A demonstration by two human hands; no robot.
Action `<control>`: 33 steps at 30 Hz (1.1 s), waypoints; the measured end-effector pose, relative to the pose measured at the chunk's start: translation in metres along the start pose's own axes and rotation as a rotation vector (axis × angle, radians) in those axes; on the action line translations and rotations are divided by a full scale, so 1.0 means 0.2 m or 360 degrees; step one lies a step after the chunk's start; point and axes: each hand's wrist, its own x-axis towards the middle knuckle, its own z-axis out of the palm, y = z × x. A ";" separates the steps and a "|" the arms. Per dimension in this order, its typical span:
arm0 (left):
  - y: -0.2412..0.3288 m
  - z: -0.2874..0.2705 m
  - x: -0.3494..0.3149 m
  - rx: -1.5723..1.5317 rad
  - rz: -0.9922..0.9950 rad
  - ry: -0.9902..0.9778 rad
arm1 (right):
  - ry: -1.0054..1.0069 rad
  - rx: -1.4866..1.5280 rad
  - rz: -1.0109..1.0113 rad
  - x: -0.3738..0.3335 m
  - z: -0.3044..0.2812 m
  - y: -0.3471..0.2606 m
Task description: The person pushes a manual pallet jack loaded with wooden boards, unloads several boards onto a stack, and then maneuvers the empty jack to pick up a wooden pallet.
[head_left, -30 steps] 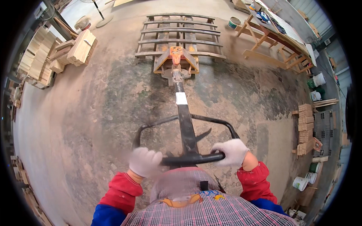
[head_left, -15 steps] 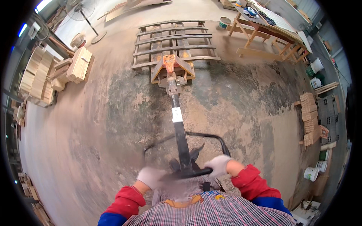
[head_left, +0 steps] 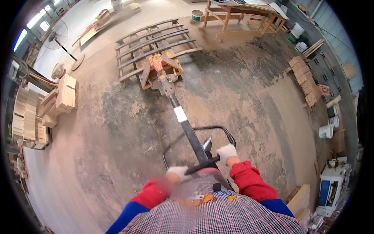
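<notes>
Both my hands, in white gloves, grip the black crossbar of a pallet jack handle (head_left: pixel 189 136) close in front of my body. My left hand (head_left: pixel 178 171) is closed round the bar's left end. Round its right end, a little farther forward, my right hand (head_left: pixel 226 153) is closed. A black guard loop (head_left: pixel 214 127) stands out from the handle. The handle runs forward to the orange and yellow pallet jack (head_left: pixel 159 67), whose forks lie under a slatted wooden pallet (head_left: pixel 152 45). A dark shoe tip (head_left: pixel 207 144) shows beside the handle.
Stacked timber (head_left: pixel 66 93) stands on the left, near a standing fan (head_left: pixel 64 46). A wooden workbench (head_left: pixel 241 17) is at the far right. Along the right side are wood bundles (head_left: pixel 306 80), white buckets (head_left: pixel 325 132) and a white and blue machine (head_left: pixel 331 187).
The handle's crossbar has tilted, its right end moving forward. In my view the pallet jack and pallet have shifted left and turned, and the surroundings have shifted left too.
</notes>
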 end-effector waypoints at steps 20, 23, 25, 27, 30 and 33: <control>-0.45 0.07 -0.75 0.0594 -0.0210 0.0469 | 0.0618 0.0069 0.0309 -0.32 -0.11 -0.98; -0.50 0.23 -0.89 0.0589 -0.0163 0.0419 | 0.0586 0.0092 0.0335 -0.45 -0.01 -1.15; -0.50 0.37 -1.00 0.0591 -0.0099 0.0364 | 0.0540 0.0100 0.0354 -0.56 0.15 -1.24; -0.53 0.47 -1.09 0.0590 -0.0091 0.0267 | 0.0558 0.0099 0.0390 -0.68 0.22 -1.38; -0.66 0.62 -1.22 0.0576 0.0088 0.0102 | 0.0604 0.0096 0.0431 -0.86 0.29 -1.59; -0.73 0.72 -1.44 0.0509 0.0288 -0.0056 | 0.0749 0.0161 0.0501 -1.06 0.40 -1.83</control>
